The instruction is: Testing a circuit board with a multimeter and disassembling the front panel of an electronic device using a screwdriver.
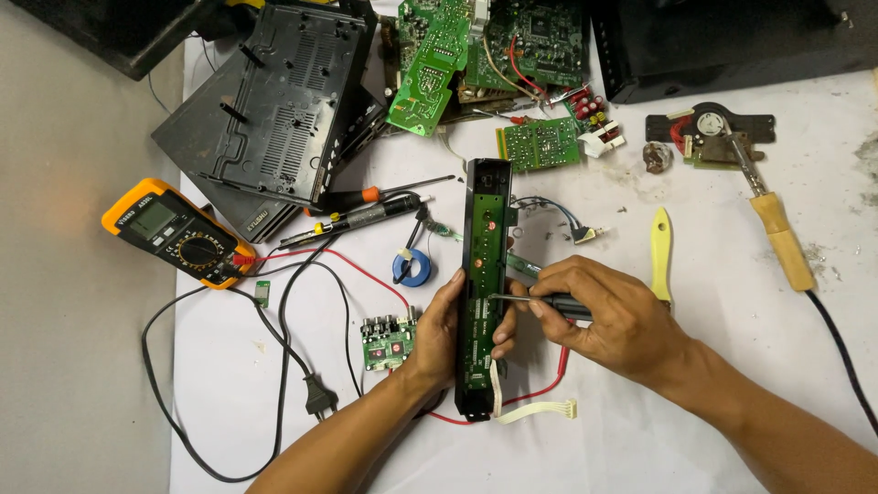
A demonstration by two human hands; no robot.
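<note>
A long black front panel [486, 220] with a narrow green circuit board inside lies lengthwise on the white table [640, 430]. My left hand [441, 327] grips the panel's left side near its lower end, thumb hooked over the right edge. My right hand [599, 316] holds a black-handled screwdriver [540, 300], its metal tip pressed onto the board at mid-panel. A white ribbon cable [535, 412] and a red wire [540, 389] trail from the panel's lower end.
An orange multimeter [178, 233] with leads sits left. Black casings [274, 110] and green boards [485, 55] pile up at the top. A soldering iron [777, 229], yellow pry tool [660, 252], blue tape roll [416, 267], small green board [388, 340] and plug [318, 399] lie around.
</note>
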